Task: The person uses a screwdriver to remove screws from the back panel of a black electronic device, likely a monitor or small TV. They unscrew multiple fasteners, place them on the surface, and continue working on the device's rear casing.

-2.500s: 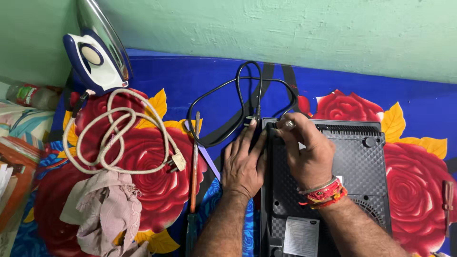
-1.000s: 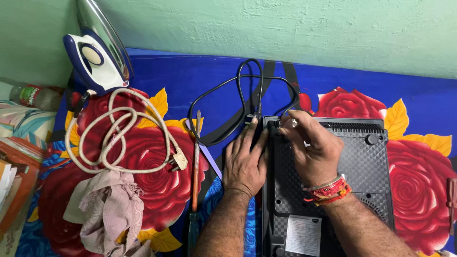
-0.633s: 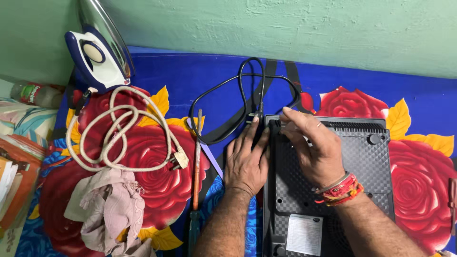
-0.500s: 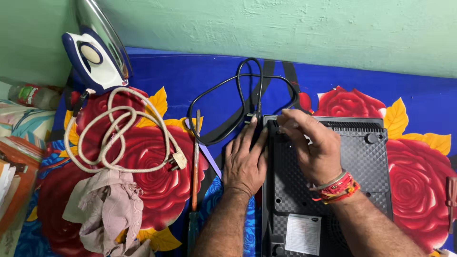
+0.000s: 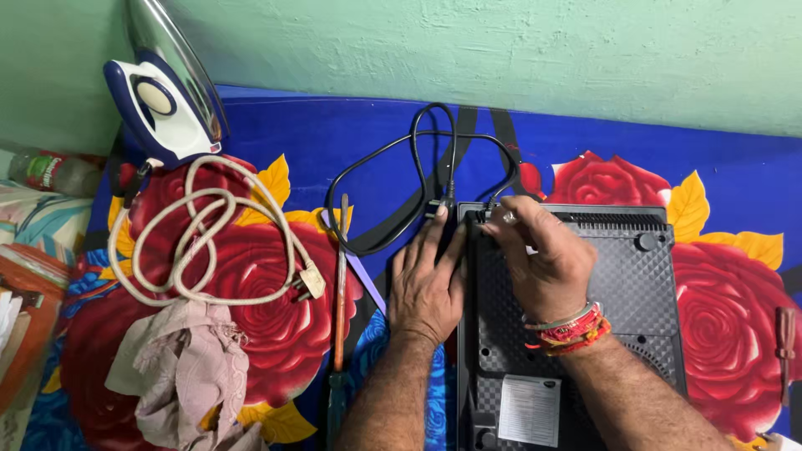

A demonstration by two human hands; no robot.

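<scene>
- The black box [image 5: 610, 292] lies bottom up, its long side running across.
- The left hand [image 5: 428, 280] lies flat, fingers together, at its left edge.
- The right hand [image 5: 539, 259] pinches the black cord [image 5: 393, 196] at its far corner.

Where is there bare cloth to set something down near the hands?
Bare cloth lies between the iron and the black cord loop, along the wall, and right of the black appliance. It is crowded on the left: white cord coil, rag, and screwdriver beside the left hand.
</scene>
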